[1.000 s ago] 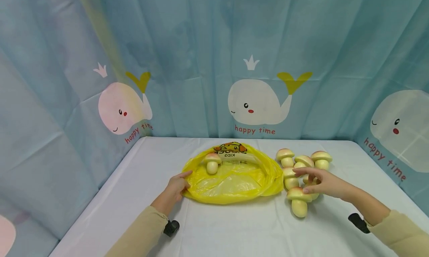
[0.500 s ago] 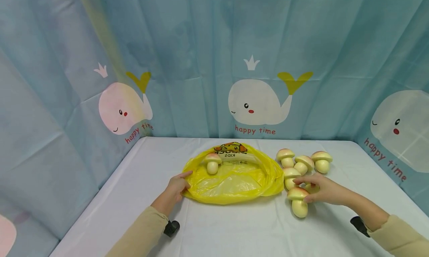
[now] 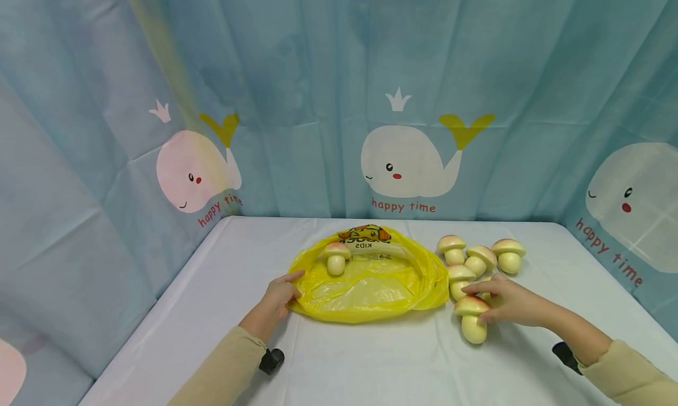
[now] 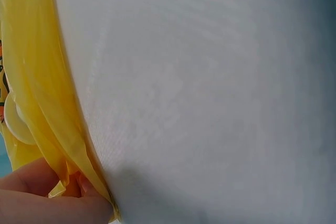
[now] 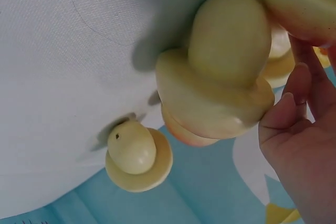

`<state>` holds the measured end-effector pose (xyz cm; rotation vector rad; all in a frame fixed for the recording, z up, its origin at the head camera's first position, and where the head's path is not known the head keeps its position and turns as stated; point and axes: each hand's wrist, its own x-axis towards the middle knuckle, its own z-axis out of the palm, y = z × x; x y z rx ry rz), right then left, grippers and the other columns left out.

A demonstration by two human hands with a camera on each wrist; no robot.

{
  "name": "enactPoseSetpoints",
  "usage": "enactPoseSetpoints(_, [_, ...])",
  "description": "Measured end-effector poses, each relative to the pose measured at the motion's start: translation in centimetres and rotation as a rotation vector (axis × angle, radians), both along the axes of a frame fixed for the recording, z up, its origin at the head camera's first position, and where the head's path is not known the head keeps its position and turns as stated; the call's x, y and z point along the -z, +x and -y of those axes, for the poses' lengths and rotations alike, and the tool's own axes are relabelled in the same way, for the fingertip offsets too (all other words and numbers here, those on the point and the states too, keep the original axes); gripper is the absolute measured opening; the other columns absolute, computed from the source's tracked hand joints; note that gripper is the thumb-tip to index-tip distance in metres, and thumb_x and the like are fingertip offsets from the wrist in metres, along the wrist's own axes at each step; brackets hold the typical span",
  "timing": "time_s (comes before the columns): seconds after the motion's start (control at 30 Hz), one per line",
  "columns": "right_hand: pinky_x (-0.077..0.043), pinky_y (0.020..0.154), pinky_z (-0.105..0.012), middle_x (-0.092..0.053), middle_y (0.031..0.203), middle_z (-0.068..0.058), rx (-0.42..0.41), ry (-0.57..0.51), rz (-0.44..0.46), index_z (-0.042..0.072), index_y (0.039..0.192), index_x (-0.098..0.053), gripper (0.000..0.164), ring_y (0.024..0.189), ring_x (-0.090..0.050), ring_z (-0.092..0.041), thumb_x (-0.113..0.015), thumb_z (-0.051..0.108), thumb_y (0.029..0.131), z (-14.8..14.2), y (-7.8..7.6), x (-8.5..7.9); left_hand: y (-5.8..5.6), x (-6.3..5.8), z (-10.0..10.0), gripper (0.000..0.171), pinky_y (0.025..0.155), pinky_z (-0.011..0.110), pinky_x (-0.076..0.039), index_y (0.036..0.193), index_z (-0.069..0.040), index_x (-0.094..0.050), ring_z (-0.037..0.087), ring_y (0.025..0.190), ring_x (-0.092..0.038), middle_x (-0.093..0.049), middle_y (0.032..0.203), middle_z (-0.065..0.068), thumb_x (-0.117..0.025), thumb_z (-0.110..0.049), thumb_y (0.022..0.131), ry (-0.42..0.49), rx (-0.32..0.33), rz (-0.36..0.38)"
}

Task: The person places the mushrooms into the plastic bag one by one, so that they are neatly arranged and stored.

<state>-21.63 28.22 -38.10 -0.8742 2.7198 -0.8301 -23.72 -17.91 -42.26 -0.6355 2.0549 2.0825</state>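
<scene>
A yellow plastic bag (image 3: 360, 315) lies spread on the table with its mouth facing me and one toy mushroom (image 3: 336, 263) inside. My left hand (image 3: 276, 295) pinches the bag's left rim; in the left wrist view, fingers (image 4: 37, 174) and thumb close on the thin film. My right hand (image 3: 514, 303) is at the nearest toy mushroom (image 3: 474, 328) of the group right of the bag, index finger over the far side of its cap and thumb at its near side. In the right wrist view, another mushroom (image 5: 228, 40) stands against the curled fingers.
Several more cream mushrooms with pinkish caps stand behind, including a back left one (image 3: 451, 250), a tilted one (image 3: 479, 260) and a back right one (image 3: 508, 256). The white table (image 3: 371, 365) ends at a blue whale-print curtain (image 3: 318, 100).
My right hand has come down and toward me from above the group onto the nearest mushroom, its fingers closing round the cap. The left hand and the bag stay put.
</scene>
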Motion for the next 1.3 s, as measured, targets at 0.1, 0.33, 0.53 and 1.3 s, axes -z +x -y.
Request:
enactPoseSetpoints(0.1, [-0.04,0.086,-0.043,-0.067,0.117,-0.009,-0.015,-0.002,-0.039,0.004,0.121,-0.068,0.053,0.105,-0.046,-0.028,-0.081,0.031,0.077,0.0,-0.1,0.0,0.0,0.1,0.0,0.064,0.077,0.032,-0.034,0.14,-0.002,-0.052,0.032,0.119,-0.034,-0.022,0.155,0.026,-0.041,0.023,0.082,0.002,-0.007,0.005])
enactPoseSetpoints(0.33, [-0.041,0.076,-0.029,-0.068,0.11,-0.003,-0.037,-0.031,-0.109,0.003,0.118,-0.069,0.041,0.094,-0.044,-0.009,-0.077,0.025,0.084,0.1,-0.2,0.0,0.1,0.0,0.1,0.065,0.08,0.03,-0.037,0.14,-0.003,-0.052,0.033,0.127,-0.032,-0.021,0.155,0.025,-0.042,0.024,0.082,0.001,-0.01,0.014])
enactPoseSetpoints(0.53, [-0.039,0.064,-0.026,-0.058,0.098,0.005,-0.009,-0.13,-0.091,0.001,0.12,-0.066,0.035,0.084,-0.043,-0.01,-0.071,0.017,0.089,0.1,-0.1,-0.7,-0.3,0.6,0.3,0.065,0.077,0.031,-0.039,0.135,-0.007,-0.059,0.032,0.12,-0.036,-0.023,0.154,0.025,-0.045,0.024,0.079,0.009,-0.011,0.005])
enactPoseSetpoints(1.3, [-0.056,0.064,-0.038,-0.052,0.126,0.023,0.102,-0.685,0.195,0.018,0.148,-0.045,0.043,0.093,-0.063,-0.014,-0.043,0.013,0.105,3.0,-0.3,-2.1,0.3,-0.1,0.0,0.065,0.092,0.038,-0.035,0.142,-0.001,-0.048,0.039,0.137,-0.024,-0.017,0.155,0.028,-0.041,0.024,0.082,-0.024,0.024,-0.029])
